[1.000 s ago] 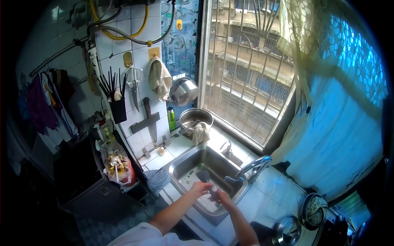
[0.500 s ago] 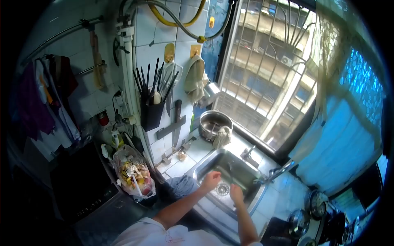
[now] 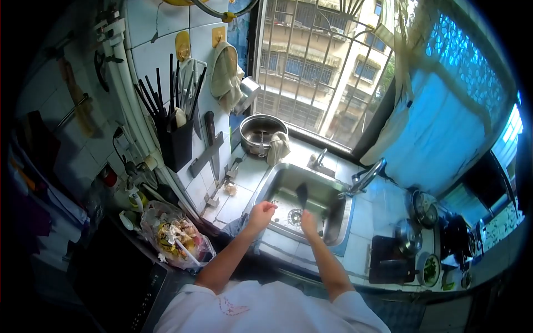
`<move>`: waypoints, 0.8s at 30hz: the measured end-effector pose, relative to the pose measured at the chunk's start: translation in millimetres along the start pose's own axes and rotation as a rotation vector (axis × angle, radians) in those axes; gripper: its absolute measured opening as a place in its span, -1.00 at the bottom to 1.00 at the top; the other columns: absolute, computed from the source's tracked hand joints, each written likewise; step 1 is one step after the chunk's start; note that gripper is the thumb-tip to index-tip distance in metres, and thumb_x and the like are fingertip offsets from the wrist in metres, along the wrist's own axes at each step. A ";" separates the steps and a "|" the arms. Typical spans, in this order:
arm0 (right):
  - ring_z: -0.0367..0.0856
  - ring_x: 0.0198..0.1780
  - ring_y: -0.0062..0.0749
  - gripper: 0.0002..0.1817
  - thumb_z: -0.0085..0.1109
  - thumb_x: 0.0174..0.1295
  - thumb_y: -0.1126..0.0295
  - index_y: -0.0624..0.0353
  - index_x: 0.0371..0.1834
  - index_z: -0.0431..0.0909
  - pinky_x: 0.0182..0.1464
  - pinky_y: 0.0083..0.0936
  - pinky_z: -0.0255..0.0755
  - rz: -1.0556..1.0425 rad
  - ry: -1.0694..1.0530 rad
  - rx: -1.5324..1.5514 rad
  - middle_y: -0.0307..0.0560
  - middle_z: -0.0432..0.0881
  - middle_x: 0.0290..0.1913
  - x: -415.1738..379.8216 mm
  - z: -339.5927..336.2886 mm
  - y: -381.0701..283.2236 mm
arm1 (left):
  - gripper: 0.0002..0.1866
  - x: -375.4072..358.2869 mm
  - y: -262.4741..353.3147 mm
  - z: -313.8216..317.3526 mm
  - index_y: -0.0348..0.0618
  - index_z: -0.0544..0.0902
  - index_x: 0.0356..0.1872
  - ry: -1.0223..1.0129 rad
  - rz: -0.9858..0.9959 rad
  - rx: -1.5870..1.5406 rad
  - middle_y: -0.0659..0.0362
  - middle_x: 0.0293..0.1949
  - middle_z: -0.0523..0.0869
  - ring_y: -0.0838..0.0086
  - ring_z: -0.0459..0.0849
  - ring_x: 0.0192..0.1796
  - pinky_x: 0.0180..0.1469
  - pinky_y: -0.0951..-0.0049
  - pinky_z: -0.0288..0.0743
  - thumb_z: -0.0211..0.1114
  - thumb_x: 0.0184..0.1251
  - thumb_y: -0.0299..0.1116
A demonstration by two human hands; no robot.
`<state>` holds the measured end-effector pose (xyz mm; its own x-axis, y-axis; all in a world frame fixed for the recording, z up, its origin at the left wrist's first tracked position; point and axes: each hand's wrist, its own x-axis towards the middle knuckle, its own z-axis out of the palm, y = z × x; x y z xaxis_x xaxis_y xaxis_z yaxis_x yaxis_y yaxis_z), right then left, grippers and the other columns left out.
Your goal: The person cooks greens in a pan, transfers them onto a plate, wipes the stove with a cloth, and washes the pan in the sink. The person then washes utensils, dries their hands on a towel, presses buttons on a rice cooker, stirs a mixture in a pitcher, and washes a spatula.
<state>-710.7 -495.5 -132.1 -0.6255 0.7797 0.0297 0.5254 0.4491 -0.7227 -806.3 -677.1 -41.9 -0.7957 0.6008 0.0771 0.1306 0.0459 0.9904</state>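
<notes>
Over the near side of the steel sink [image 3: 347, 219], my left hand [image 3: 262, 215] is closed, thumb and fingers pinched together. Whatever lies between them, if anything, is too small to make out. To its right, my right hand [image 3: 309, 223] is wrapped around what looks like a knife [image 3: 302, 194]. Its dark, flat blade points up and away, over the basin. Between the hands the round drain strainer [image 3: 294, 217] shows on the sink floor. A chrome tap [image 3: 363, 180] reaches in from the right corner.
A steel pot [image 3: 264, 133] with a cloth [image 3: 278, 149] stands behind the sink. Left are a black utensil holder [image 3: 175, 147] and a bag of scraps [image 3: 177, 236]. Right are a dark chopping board [image 3: 383, 255], a lidded pan [image 3: 408, 236] and a bowl of greens [image 3: 429, 269].
The view has swung to the right and downward. The dark blade above my right hand now shows plainly. My hands have drawn slightly toward the sink's near edge.
</notes>
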 end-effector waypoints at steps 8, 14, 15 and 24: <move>0.36 -0.65 -0.38 -0.57 -0.28 0.30 0.15 0.19 -0.62 0.36 -0.56 -0.43 0.18 -0.379 0.424 0.340 -0.06 0.34 -0.71 -29.8 -72.4 -100.7 | -0.85 -0.1 2.8 -10.9 -0.30 0.58 -0.33 -0.024 -0.020 -0.032 0.12 -0.40 0.65 0.52 0.59 -0.33 -0.22 0.57 0.43 0.10 0.08 -0.53; 0.49 -0.37 0.19 -0.62 -0.29 0.29 0.23 0.30 -0.43 0.44 -0.35 -0.04 0.29 -0.140 0.211 -0.057 0.25 0.51 -0.49 -12.9 -17.1 -26.9 | -0.86 -7.1 13.3 -21.6 -0.31 0.58 -0.34 0.009 -0.013 -0.026 0.12 -0.41 0.65 0.52 0.60 -0.35 -0.24 0.59 0.45 0.09 0.09 -0.53; 0.47 -0.40 0.18 -0.61 -0.28 0.29 0.21 0.29 -0.45 0.42 -0.38 -0.07 0.27 -0.159 0.281 0.061 0.25 0.50 -0.51 -14.9 -25.2 -46.0 | -0.86 -4.5 11.0 -24.2 -0.30 0.58 -0.34 0.021 -0.017 -0.058 0.12 -0.41 0.65 0.52 0.59 -0.36 -0.25 0.59 0.44 0.10 0.09 -0.52; 0.31 -0.60 -0.40 -0.61 -0.23 0.30 0.19 0.27 -0.56 0.33 -0.55 -0.44 0.16 -0.200 0.141 0.338 -0.11 0.30 -0.69 -10.1 -7.1 -67.2 | -0.83 -13.1 -7.2 -34.0 -0.35 0.57 -0.29 0.015 -0.055 -0.093 0.12 -0.31 0.64 0.51 0.58 -0.22 -0.11 0.57 0.40 0.09 0.10 -0.55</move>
<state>-735.6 -530.4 -79.0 -0.5987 0.7543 0.2696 0.1677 0.4471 -0.8786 -816.9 -712.4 -46.1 -0.8090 0.5874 0.0231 0.0314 0.0039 0.9995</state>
